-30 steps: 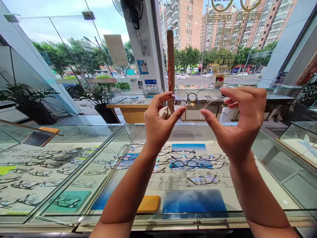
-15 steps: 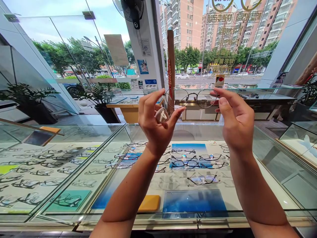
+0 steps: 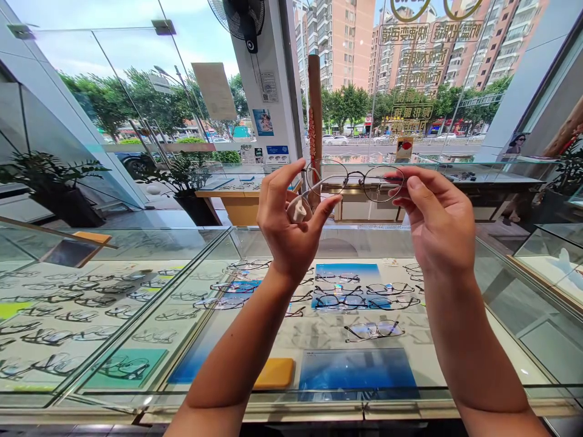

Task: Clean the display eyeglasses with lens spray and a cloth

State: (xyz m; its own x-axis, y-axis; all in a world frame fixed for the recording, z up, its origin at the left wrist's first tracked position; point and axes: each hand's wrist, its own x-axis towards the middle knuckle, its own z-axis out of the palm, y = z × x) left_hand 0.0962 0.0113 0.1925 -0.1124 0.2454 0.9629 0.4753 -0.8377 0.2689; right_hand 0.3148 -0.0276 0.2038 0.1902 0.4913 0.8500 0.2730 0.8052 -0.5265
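A pair of thin-rimmed round eyeglasses (image 3: 354,174) is held up in front of me at chest height, above the glass counter. My right hand (image 3: 439,212) pinches the right end of the frame between thumb and fingers. Around the left lens, the thumb and forefinger of my left hand (image 3: 286,218) are spread, the fingertips close to its rim; whether they press on it I cannot tell. Tucked in the left palm is a crumpled pale piece, cloth-like (image 3: 299,210). A light-coloured temple arm shows through the left lens, running toward that hand.
Below my forearms is a glass display counter (image 3: 364,397) with several rows of eyeglasses (image 3: 340,301), blue sheets (image 3: 357,373) and a yellow case (image 3: 274,373). Another glass case (image 3: 27,388) adjoins at left. Potted plants (image 3: 182,182) and windows stand beyond.
My right hand has moved slightly right, and the eyeglasses have shifted right and turned a little. A temple arm now shows through the left lens. The left hand has barely moved.
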